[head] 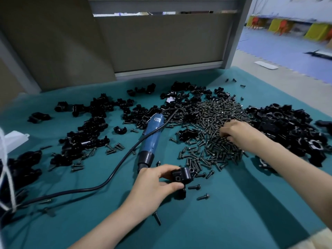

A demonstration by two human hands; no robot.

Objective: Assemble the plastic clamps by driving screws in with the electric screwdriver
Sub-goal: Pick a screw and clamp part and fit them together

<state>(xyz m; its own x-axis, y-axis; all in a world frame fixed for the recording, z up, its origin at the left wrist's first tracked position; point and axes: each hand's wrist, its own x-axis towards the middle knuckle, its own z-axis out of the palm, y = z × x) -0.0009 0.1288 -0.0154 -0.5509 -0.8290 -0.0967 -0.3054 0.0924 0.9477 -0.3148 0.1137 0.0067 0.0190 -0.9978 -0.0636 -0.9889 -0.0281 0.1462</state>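
Observation:
My left hand [154, 186] grips a black plastic clamp [181, 176] between thumb and fingers, just above the teal cloth near the front middle. My right hand [237, 133] reaches into the big pile of dark screws [212, 123], fingers curled down among them; whether it pinches a screw is hidden. The blue electric screwdriver [152, 139] lies on the cloth untouched, its black tip pointing toward my left hand and its black cable [100, 184] trailing off to the left.
Heaps of black clamp parts lie at the right [291, 130], along the back [188, 90] and across the left [86, 133]. Loose screws [203, 196] dot the teal cloth [233, 221]. A grey partition [161, 42] stands behind the table. White cord [5, 168] hangs at the left edge.

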